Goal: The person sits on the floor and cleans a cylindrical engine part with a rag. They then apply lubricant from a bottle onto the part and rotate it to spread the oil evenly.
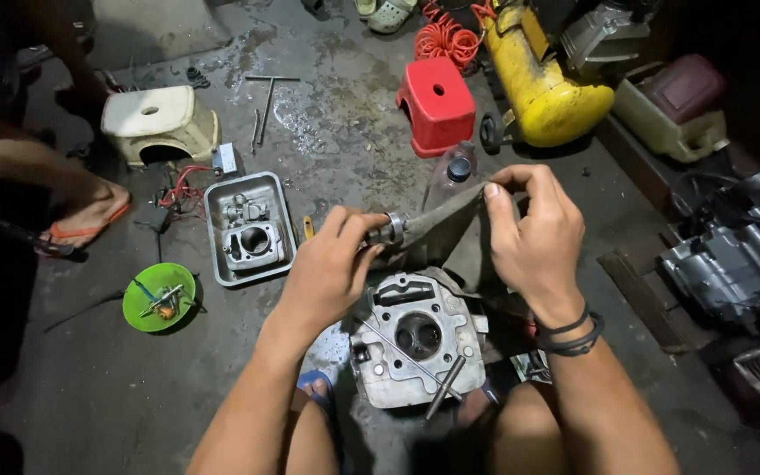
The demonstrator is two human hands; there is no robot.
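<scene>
- Left hand (327,268) closed around a small metal part (389,230), held above the engine head (415,339); fingertips pinching it against a grey rag (437,233).
- Right hand (534,237) pinching the rag's upper edge, pulled taut between both hands.
- Likely slip: part looks oily, could drop out of the rag onto the engine head or the wet floor (327,123).
- Loose rod (406,352) lying across the engine head, easily knocked off by a wrist.
- Grey metal tray (215,237), well left: holds a carburettor and a cylinder block.
- Green bowl (158,297), further left: small tools and bits, too small to tell.
- Dark bottle (455,171) behind the rag, capped.
</scene>
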